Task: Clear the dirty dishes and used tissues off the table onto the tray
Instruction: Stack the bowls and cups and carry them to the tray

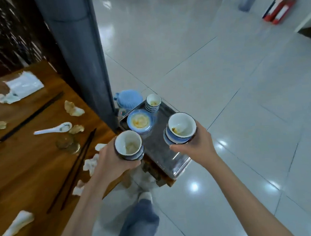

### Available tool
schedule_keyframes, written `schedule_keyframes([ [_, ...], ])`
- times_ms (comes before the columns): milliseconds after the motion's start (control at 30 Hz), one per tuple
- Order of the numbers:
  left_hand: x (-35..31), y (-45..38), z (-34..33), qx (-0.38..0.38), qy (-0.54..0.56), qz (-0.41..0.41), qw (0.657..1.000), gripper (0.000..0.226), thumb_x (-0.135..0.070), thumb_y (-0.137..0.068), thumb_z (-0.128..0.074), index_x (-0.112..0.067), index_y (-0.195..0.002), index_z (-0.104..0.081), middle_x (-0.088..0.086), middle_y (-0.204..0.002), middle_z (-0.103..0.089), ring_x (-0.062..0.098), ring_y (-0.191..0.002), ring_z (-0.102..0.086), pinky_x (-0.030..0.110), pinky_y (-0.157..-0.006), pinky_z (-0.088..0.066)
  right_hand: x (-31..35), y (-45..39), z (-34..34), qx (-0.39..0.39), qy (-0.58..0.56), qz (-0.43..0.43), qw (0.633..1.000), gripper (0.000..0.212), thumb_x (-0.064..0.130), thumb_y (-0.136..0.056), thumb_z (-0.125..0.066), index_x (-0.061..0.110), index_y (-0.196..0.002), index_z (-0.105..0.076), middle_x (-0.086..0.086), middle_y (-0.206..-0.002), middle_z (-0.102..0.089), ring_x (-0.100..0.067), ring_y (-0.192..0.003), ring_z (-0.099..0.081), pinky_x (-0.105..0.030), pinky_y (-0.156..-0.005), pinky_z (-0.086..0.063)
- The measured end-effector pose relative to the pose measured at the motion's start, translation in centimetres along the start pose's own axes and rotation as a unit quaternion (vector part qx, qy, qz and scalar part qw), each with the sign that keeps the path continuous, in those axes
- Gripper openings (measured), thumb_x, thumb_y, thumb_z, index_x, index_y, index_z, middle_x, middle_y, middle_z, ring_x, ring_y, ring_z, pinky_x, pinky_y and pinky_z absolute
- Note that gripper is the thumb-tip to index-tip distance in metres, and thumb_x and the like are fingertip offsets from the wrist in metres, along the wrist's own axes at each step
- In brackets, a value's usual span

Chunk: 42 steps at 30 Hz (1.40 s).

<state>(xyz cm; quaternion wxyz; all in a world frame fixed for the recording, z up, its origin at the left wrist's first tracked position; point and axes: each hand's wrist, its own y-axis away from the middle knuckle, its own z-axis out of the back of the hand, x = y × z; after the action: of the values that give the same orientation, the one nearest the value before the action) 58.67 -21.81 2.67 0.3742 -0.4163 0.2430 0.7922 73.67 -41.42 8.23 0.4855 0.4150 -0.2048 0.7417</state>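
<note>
Each hand, left (108, 158) and right (194, 144), holds a grip around a stacked set of rigid, breakable, greasy ceramic bowls, left stack (129, 146) and right stack (180, 129), above the tray (165, 154); support the sides and base.

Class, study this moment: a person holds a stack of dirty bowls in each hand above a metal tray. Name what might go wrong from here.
1. The tray overhangs its small stand, so weight set near that edge may tip it.
2. Each hand, left hand and right hand, grips a bowl stack from the side; the left stack or right stack could slip.
3. The plates and small bowls leave little room.
</note>
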Motion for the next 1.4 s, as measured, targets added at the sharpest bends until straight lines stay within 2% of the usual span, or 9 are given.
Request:
schedule_keyframes([
  [133, -1.7, -5.1, -4.1, -0.002, 0.007, 0.007, 1.000, 0.078, -0.028, -0.037, -0.093, -0.026, -0.108, -0.059, -0.013, -0.095, -0.064, 0.009, -0.089, -0.059, 0.022, -0.077, -0.043, -2.1, -5.9, 1.6, 0.012, -0.013, -0.022, 1.000, 0.061, 0.029, -0.043, -0.083, 0.044, -0.094, -0.052, 0.026, -0.091, -0.062, 0.010, -0.088, -0.057, -0.017, -0.073, -0.046],
  [233, -2.8, -8.4, -7.0, -0.004, 0.028, 0.022, 0.999, 0.081, -0.026, -0.036, -0.094, -0.030, -0.108, -0.059, -0.027, -0.090, -0.059, -0.005, -0.085, -0.054, 0.001, -0.073, -0.036, -3.6, -10.3, 2.3, 0.023, -0.002, -0.017, 1.000, 0.061, 0.032, -0.042, -0.082, 0.048, -0.092, -0.050, 0.036, -0.091, -0.059, 0.017, -0.087, -0.054, -0.003, -0.064, -0.041],
  [300, -3.1, -10.7, -9.4, -0.025, 0.032, 0.046, 0.998, 0.081, -0.026, -0.034, -0.094, -0.029, -0.108, -0.060, -0.025, -0.090, -0.060, -0.006, -0.085, -0.053, -0.002, -0.070, -0.033, -4.9, -13.3, 2.8, 0.037, 0.018, -0.008, 0.999, 0.061, 0.036, -0.042, -0.081, 0.050, -0.092, -0.049, 0.043, -0.094, -0.054, 0.020, -0.087, -0.052, -0.001, -0.062, -0.040],
  [400, -3.3, -12.8, -12.0, -0.054, 0.050, 0.091, 0.993, 0.079, -0.024, -0.032, -0.095, -0.030, -0.102, -0.058, -0.018, -0.091, -0.059, 0.001, -0.084, -0.052, 0.002, -0.067, -0.035, -6.5, -16.6, 2.9, 0.043, 0.027, 0.003, 0.999, 0.063, 0.040, -0.040, -0.081, 0.051, -0.094, -0.050, 0.033, -0.094, -0.059, 0.015, -0.088, -0.054, -0.010, -0.069, -0.046],
  [467, -2.9, -14.7, -14.5, -0.086, 0.052, 0.116, 0.988, 0.078, -0.023, -0.032, -0.095, -0.027, -0.100, -0.056, -0.011, -0.093, -0.058, 0.008, -0.086, -0.053, 0.013, -0.067, -0.036, -8.3, -19.8, 2.9, 0.063, 0.038, 0.025, 0.997, 0.062, 0.042, -0.041, -0.083, 0.045, -0.096, -0.054, 0.022, -0.093, -0.062, 0.007, -0.086, -0.059, -0.020, -0.072, -0.051],
  [567, -2.1, -16.9, -18.4, -0.138, 0.070, 0.142, 0.978, 0.075, -0.021, -0.033, -0.095, -0.030, -0.095, -0.055, -0.011, -0.091, -0.056, 0.013, -0.085, -0.055, 0.021, -0.069, -0.038, -11.1, -24.3, 2.7, 0.101, 0.034, 0.053, 0.993, 0.058, 0.034, -0.045, -0.087, 0.039, -0.095, -0.058, 0.016, -0.092, -0.064, -0.002, -0.084, -0.062, -0.025, -0.074, -0.053],
  [733, 0.4, -19.7, -24.7, -0.217, 0.084, 0.188, 0.954, 0.073, -0.018, -0.035, -0.095, -0.030, -0.096, -0.058, -0.017, -0.090, -0.054, 0.015, -0.089, -0.056, 0.027, -0.076, -0.040, -16.8, -30.1, 1.4, 0.181, 0.038, 0.086, 0.979, 0.064, 0.024, -0.043, -0.089, 0.048, -0.089, -0.052, 0.019, -0.092, -0.060, 0.009, -0.086, -0.057, -0.002, -0.067, -0.041],
  [933, 5.4, -22.2, -30.0, -0.234, 0.013, 0.213, 0.949, 0.074, -0.030, -0.036, -0.094, -0.016, -0.103, -0.066, 0.001, -0.100, -0.063, 0.022, -0.095, -0.057, 0.037, -0.083, -0.047, -23.2, -34.3, -2.9, 0.224, 0.040, 0.098, 0.969, 0.063, 0.024, -0.046, -0.089, 0.029, -0.102, -0.060, 0.007, -0.098, -0.066, -0.011, -0.088, -0.063, -0.034, -0.079, -0.053],
  [1400, 14.9, -29.6, -37.8, -0.274, -0.116, 0.200, 0.933, 0.078, -0.055, -0.034, -0.086, -0.023, -0.101, -0.061, 0.001, -0.099, -0.065, 0.028, -0.095, -0.055, 0.037, -0.076, -0.034, -32.9, -41.4, -12.6, 0.208, 0.030, 0.157, 0.965, 0.060, 0.026, -0.047, -0.091, 0.019, -0.101, -0.065, 0.005, -0.093, -0.069, -0.014, -0.084, -0.064, -0.038, -0.075, -0.054],
])
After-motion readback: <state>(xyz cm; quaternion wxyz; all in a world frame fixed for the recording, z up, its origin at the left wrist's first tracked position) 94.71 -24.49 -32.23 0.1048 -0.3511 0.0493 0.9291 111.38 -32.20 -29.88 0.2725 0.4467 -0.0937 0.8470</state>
